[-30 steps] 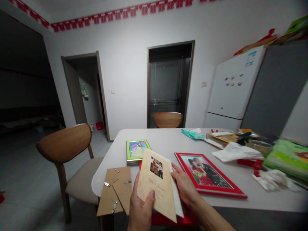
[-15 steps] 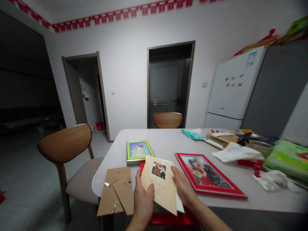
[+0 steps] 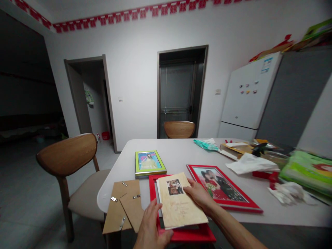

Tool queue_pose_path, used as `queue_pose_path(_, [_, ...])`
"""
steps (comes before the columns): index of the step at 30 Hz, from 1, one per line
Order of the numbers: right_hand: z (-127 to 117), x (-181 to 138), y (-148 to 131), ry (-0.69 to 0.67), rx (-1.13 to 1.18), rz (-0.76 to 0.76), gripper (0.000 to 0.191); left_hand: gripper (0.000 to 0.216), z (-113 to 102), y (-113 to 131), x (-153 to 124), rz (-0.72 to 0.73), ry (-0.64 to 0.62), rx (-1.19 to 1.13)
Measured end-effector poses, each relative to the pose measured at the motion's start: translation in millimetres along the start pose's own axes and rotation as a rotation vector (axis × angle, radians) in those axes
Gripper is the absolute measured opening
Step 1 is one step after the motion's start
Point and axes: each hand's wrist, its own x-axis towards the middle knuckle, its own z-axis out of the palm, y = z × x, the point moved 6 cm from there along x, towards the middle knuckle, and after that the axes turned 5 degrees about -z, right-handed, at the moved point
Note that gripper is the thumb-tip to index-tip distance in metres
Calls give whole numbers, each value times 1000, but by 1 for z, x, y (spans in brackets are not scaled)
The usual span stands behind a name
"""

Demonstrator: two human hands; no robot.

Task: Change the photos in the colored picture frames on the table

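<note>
- Lowest in the frame, just left of centre, the left hand [image 3: 153, 224] lies at the lower left corner of a red frame [image 3: 193, 237], its fingers loosely spread along the side and its thumb apart on the bottom edge.
- Right of it, the right hand [image 3: 201, 197] grips the upper right edge of a cream card [image 3: 181, 211] with its thumb on top; its other fingers are mostly hidden.
- The cream card, with a small photo and faint lettering, is tilted over the red frame's opening at lower centre. A pale sheet [image 3: 159, 195] shows past its left edge; whether the card touches the frame, I cannot tell.
- At lower left, a brown board [image 3: 114, 216] with metal clips lies near the left hand.
- Right of centre, beside the right hand, a red-framed couple photo [image 3: 221, 188] lies face up.
- Further back, left of centre, a green-framed picture [image 3: 149, 162] lies on the white table [image 3: 178, 155].
- Toward the right edge are crumpled white paper [image 3: 292, 193], a green package [image 3: 308, 173] and a white sheet [image 3: 251, 163]; a teal wrapper [image 3: 206, 144] lies beyond them.
- A wooden chair [image 3: 68, 155] stands at left, another [image 3: 179, 129] behind the table.
- Farthest back are a white fridge [image 3: 249, 91] at upper right and a dark doorway [image 3: 178, 90] at centre.
</note>
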Motion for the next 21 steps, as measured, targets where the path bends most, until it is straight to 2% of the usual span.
queue_pose_path(2, [7,5,5,18,-36,-40,58,66,7,0,-1,69,-56,77])
queue_pose_path(5, [11,10,8,71,-138,-104,55,73,15,-1,-1,93,-138,182])
queue_pose_path(8, [11,9,0,122,-362,-178,47,73,16,2,-1,88,-190,257])
queue_pose_path(12, [16,-1,-18,137,-770,-292,37,67,11,11,-2,77,-224,307])
queue_pose_path(16, [24,-7,-21,142,-1108,-291,31,64,9,18,-2,33,-264,361])
queue_pose_path(19, [30,-9,-16,126,-1206,-318,31,66,13,15,-2,35,-283,381])
queue_pose_path(21, [31,-10,-12,123,-1229,-325,32,67,14,9,-3,76,-248,381])
